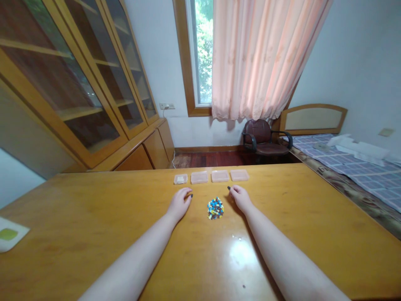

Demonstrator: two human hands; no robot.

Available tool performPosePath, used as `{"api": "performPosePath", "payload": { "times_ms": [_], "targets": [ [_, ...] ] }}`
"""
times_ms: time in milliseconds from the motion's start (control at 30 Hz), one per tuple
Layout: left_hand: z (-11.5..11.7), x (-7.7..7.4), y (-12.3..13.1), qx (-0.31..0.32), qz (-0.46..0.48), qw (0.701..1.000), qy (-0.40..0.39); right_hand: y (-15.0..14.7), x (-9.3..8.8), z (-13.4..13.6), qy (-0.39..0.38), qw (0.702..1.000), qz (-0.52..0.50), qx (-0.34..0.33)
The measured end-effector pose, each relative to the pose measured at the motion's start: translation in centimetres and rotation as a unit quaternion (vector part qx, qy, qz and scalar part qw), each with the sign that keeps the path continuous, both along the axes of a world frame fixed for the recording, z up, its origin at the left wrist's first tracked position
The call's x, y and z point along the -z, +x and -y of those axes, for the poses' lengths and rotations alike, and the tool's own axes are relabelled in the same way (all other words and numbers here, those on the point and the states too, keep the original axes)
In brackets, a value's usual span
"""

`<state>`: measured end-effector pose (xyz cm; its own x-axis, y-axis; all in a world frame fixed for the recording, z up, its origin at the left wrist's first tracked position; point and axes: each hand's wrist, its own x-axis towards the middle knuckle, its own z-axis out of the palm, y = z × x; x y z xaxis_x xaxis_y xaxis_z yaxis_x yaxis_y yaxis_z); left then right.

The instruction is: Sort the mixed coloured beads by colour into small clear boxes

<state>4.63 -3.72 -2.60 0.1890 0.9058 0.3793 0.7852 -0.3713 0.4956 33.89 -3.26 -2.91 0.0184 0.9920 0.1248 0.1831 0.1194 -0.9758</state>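
A small heap of several coloured beads (215,208), blue, yellow, white and brown, lies on the wooden table (94,217) between my hands. My left hand (180,203) rests on the table to the left of the heap, fingers curled loosely inward, nothing visible in them. My right hand (240,197) rests to the right of the heap, fingers also curled, touching only the table. Beyond the heap stands a row of small clear plastic boxes (211,177); the leftmost box (181,179) holds something white.
A white paper with a green patch (9,235) lies at the table's left edge. Glass-fronted wooden cabinets (78,83) stand at the left. Behind the table are a brown office chair (263,140), a bed (354,163) at the right, and a curtained window (203,54).
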Motion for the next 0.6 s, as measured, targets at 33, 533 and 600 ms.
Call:
{"api": "performPosePath", "payload": {
  "times_ms": [33, 533, 600],
  "targets": [
    [-0.7, -0.2, -1.1, -0.013, -0.034, 0.999, 0.015, -0.1, 0.0, 0.0, 0.001, 1.000, 0.011, -0.001],
    [-7.3, -0.6, -5.5, -0.026, -0.216, 0.975, -0.053, -0.3, -0.3, -1.2, -0.026, 0.999, 0.021, 0.032],
    [-6.5, -0.6, -5.2, -0.031, -0.202, 0.978, -0.051, -0.4, -0.5, -2.1, -0.045, 0.998, 0.013, 0.043]
  ]
}}
